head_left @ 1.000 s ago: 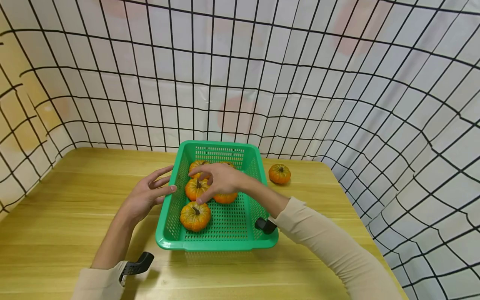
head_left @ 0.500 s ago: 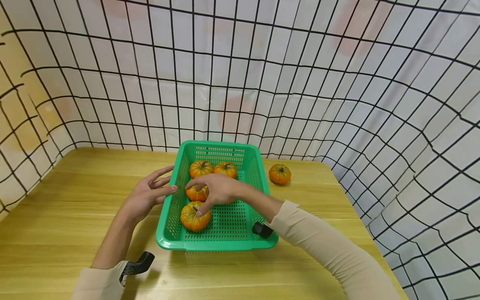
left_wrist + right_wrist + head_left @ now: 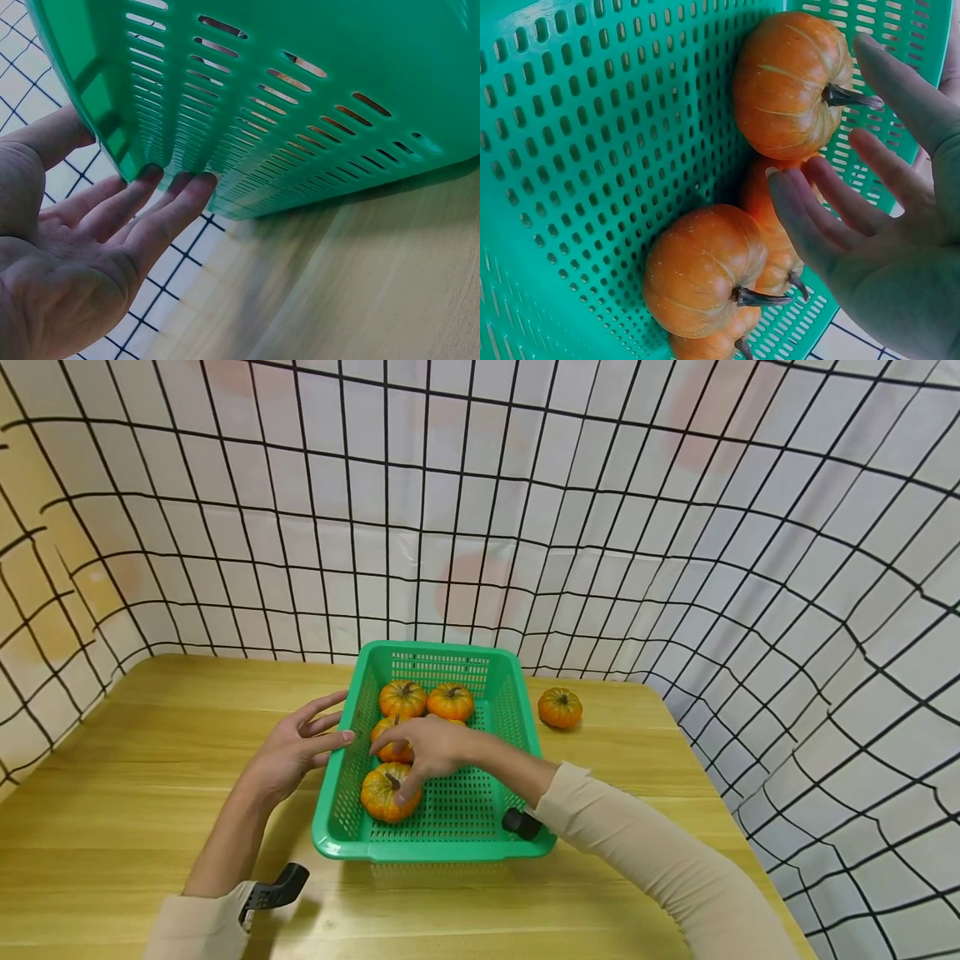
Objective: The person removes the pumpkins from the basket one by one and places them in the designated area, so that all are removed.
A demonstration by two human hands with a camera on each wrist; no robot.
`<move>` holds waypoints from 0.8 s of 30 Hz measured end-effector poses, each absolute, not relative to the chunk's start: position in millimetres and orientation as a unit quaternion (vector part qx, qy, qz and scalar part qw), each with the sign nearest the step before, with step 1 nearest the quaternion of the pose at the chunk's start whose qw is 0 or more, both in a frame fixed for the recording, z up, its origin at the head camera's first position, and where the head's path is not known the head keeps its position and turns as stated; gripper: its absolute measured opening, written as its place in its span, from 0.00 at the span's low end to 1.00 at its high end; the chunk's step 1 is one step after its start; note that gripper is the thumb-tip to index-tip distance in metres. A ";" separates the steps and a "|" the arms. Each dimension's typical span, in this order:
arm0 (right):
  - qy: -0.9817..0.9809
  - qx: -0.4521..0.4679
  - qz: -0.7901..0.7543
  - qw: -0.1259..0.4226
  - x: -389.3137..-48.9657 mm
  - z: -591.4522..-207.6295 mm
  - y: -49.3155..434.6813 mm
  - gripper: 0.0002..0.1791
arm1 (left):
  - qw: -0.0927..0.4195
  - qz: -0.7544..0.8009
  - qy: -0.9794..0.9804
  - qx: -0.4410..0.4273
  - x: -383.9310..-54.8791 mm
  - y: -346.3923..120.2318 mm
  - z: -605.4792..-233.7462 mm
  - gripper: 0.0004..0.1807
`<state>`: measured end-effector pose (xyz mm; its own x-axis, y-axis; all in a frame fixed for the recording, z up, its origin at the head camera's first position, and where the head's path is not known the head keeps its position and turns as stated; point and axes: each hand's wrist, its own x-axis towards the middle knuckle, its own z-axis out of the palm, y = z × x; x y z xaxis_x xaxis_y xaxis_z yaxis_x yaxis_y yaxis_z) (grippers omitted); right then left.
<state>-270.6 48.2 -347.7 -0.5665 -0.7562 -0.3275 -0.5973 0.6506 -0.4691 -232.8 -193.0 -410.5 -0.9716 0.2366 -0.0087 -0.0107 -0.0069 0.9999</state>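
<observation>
The person's right hand [image 3: 435,747] hovers, spread wide, over ribbed, round orange pumpkins [image 3: 384,798] inside the slotted green plastic basket [image 3: 435,851]; the left hand [image 3: 294,749], fingers extended, touches its outer wall.

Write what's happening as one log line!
left hand: alongside green slotted plastic basket | right hand: over round orange pumpkins inside, gripping none | outside pumpkin: on yellow wooden table, right of basket

The left forearm [image 3: 225,847] angles forward out of a beige sleeve [image 3: 198,927], and the left hand [image 3: 292,750] has lightly bent fingers [image 3: 321,703], the thumb [image 3: 326,742] apart. The right forearm [image 3: 517,768] slants inward; the right hand [image 3: 433,747] hangs palm down, its thumb held wide of loosely curved fingers.
</observation>
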 end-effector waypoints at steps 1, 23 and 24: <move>0.871 -0.392 -0.150 0.255 -270.4 -347.8 47.6 0.41 | 0.088 0.706 0.699 0.080 -232.8 -193.1 -410.6 0.43; 0.869 -0.406 -0.111 0.260 -267.1 -352.2 42.5 0.39 | 0.090 0.705 0.699 0.085 -231.7 -194.1 -411.3 0.43; 0.869 -0.405 -0.110 0.260 -266.9 -352.5 42.3 0.39 | 0.090 0.705 0.699 0.085 -231.7 -193.9 -411.3 0.43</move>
<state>-266.9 42.3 -352.5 -0.5357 -0.7622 -0.3633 -0.6478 0.6470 -0.4022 -231.7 -193.9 -411.3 -0.9695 0.2451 -0.0063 -0.0084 -0.0075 0.9999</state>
